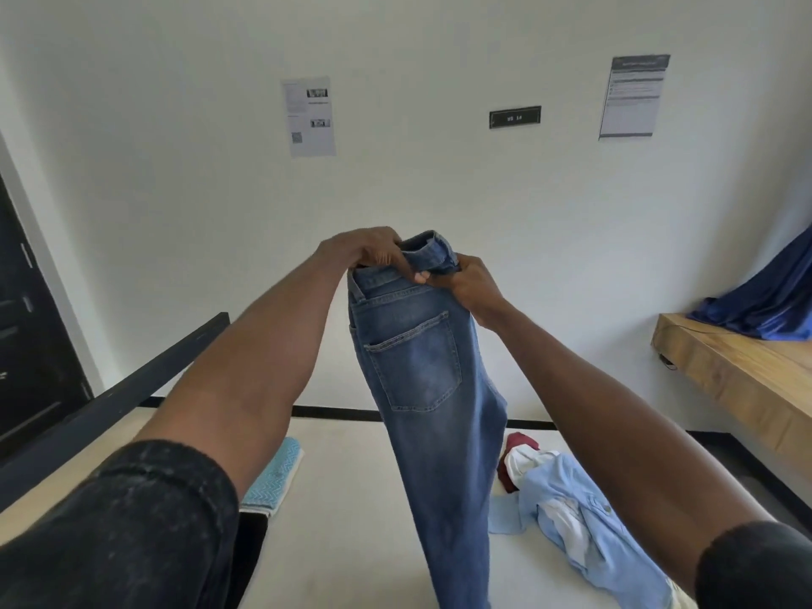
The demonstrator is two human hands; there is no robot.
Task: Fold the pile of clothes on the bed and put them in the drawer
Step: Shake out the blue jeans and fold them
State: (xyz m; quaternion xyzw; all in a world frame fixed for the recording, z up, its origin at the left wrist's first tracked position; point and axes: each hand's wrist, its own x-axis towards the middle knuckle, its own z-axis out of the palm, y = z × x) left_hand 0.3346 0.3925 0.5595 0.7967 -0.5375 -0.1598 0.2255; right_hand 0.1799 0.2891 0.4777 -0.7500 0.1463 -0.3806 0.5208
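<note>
Blue denim jeans (pixel 433 389) hang upright above the bed (pixel 351 498), held at the waistband by both hands: the left hand (pixel 369 250) grips the left end and the right hand (pixel 472 281) pinches the right end (a back pocket faces the camera). Behind them on the bed lie a light blue shirt (pixel 584 516), a dark red garment (pixel 518 450) and a folded turquoise cloth (pixel 274 476).

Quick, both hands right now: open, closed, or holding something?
Left hand: closed, gripping the waistband of the blue jeans.
Right hand: closed, gripping the other side of the same waistband.
</note>
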